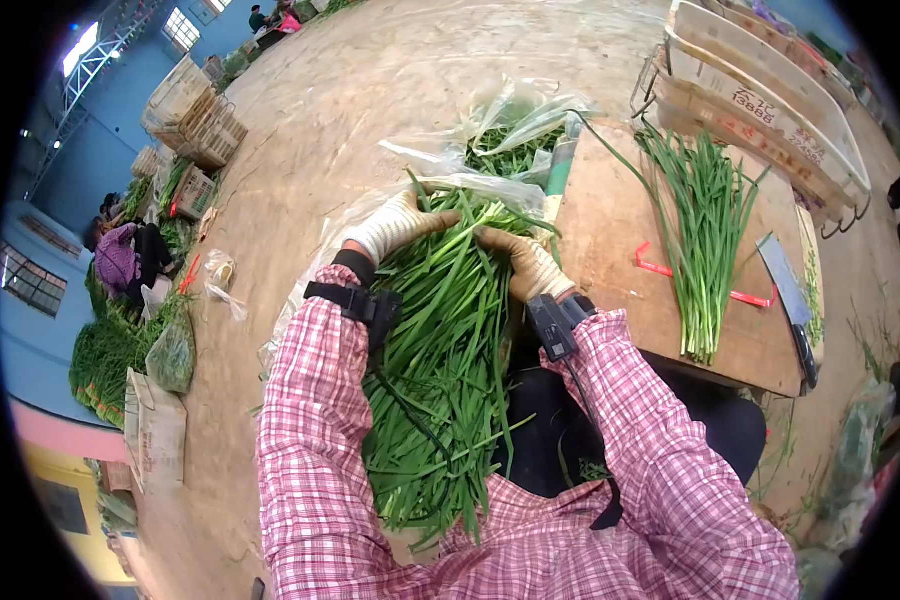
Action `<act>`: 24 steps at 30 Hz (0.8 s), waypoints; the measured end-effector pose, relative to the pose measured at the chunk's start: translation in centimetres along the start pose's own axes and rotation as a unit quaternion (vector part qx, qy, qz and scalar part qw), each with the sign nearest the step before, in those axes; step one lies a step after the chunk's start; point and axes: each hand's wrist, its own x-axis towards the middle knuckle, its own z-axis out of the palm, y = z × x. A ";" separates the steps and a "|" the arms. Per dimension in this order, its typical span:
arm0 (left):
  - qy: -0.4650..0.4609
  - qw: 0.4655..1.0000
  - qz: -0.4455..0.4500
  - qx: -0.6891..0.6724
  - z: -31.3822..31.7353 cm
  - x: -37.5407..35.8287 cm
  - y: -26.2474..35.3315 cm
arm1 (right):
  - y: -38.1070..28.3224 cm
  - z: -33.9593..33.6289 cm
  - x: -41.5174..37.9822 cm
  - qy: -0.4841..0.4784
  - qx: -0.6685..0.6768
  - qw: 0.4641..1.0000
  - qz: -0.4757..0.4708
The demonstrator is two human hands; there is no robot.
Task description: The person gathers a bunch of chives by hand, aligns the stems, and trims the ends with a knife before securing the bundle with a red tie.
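A low wooden board (610, 215) stands just right of the right hand (525, 265). On it lie a bunch of green chives (705, 230), red ties (655, 265) beside the stalks, and a cleaver (788, 300) at its far right edge. The dusty concrete floor (370, 90) ahead of both hands carries clear plastic bags (500, 120) of greens.

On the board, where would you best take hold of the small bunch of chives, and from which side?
Grip the small bunch near its lower end, where the stalks lie tight together; the far end fans out. Coming from its left side looks best: the cleaver lies close on its right, and the board is bare on the left.
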 end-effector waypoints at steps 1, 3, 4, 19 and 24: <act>-0.028 0.991 -0.009 -0.131 0.4 0.8 -1.3 | 0.1 -0.1 0.1 -0.020 -0.009 1.000 -0.018; 0.012 0.999 0.049 -0.021 0.3 0.3 0.4 | 0.2 0.4 0.0 -0.014 -0.008 1.000 0.000; -0.066 0.989 0.011 -0.133 0.9 1.7 -0.8 | 0.3 0.8 0.1 0.004 -0.019 1.000 0.007; -0.154 0.931 -0.032 -0.330 2.9 2.5 -0.9 | 0.2 1.6 -1.2 0.070 -0.026 0.997 -0.020; -0.108 0.927 -0.021 -0.357 3.8 3.1 -1.4 | 1.4 2.3 -0.6 0.125 -0.069 0.983 -0.115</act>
